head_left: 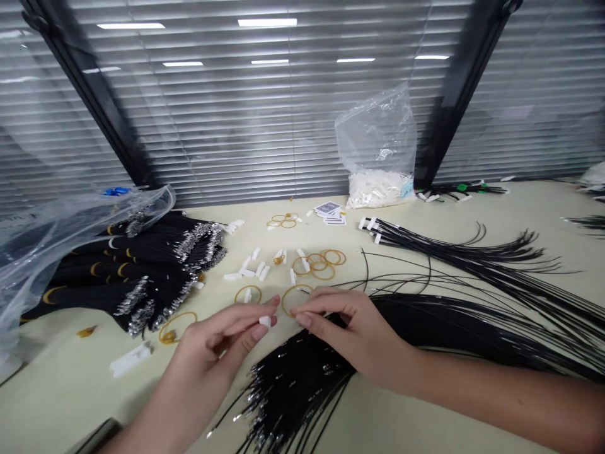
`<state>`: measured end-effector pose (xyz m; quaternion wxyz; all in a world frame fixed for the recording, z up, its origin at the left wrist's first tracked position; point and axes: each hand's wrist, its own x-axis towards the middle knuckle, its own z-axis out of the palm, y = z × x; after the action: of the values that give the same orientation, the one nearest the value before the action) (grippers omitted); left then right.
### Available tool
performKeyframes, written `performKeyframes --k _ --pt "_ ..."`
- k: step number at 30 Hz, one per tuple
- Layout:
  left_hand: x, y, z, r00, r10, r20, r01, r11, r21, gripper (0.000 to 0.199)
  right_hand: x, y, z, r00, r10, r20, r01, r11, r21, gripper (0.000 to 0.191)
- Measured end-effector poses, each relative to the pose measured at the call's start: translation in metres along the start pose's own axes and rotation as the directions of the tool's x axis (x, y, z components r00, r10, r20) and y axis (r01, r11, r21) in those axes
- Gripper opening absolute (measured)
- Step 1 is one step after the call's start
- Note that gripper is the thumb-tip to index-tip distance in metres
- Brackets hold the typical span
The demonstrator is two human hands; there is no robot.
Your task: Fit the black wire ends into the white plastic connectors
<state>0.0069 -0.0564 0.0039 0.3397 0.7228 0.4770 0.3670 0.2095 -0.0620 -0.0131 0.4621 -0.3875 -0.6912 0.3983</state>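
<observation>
My left hand point(227, 340) pinches a small white plastic connector point(265, 321) between thumb and fingertips. Close to its right, my right hand point(350, 321) has thumb and index finger pressed together; what lies between them is too small to make out. Beneath the right hand spreads a thick bundle of black wires point(283, 391) with bare metal terminals at the near end. Just behind the right fingertips is a yellow rubber band point(297, 287). Loose white connectors point(246, 263) lie on the table beyond both hands.
On the left, black wire bundles point(155, 271) with silvery ends lie partly under clear plastic point(28, 252). A clear bag point(378, 176) of white pieces leans against the blinds. Playing cards point(328, 208) lie near it. Wires with white connectors point(425, 239) stretch along the right.
</observation>
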Motion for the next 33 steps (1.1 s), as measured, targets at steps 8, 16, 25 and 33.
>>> performKeyframes --k 8,16,25,33 --pt "0.0037 -0.004 -0.0012 0.964 -0.204 0.169 0.257 0.871 -0.419 0.019 0.0008 -0.0011 0.0013 1.0 -0.006 -0.015 0.007 0.997 0.08 0.014" --pt "0.0056 -0.0006 -0.0015 0.935 -0.267 0.234 0.352 0.788 -0.505 0.022 0.0009 -0.0014 0.002 0.999 0.038 0.0 -0.038 0.989 0.146 0.009" --pt "0.0039 0.0033 -0.005 0.901 -0.334 0.276 0.433 0.698 -0.57 0.019 0.0002 0.0012 0.0037 0.997 0.039 -0.061 -0.024 0.974 0.225 0.026" --pt "0.0018 0.0041 -0.0021 0.891 -0.274 0.362 0.444 0.691 -0.57 0.011 0.0015 -0.002 0.0026 1.0 -0.005 -0.029 0.006 0.999 0.032 0.008"
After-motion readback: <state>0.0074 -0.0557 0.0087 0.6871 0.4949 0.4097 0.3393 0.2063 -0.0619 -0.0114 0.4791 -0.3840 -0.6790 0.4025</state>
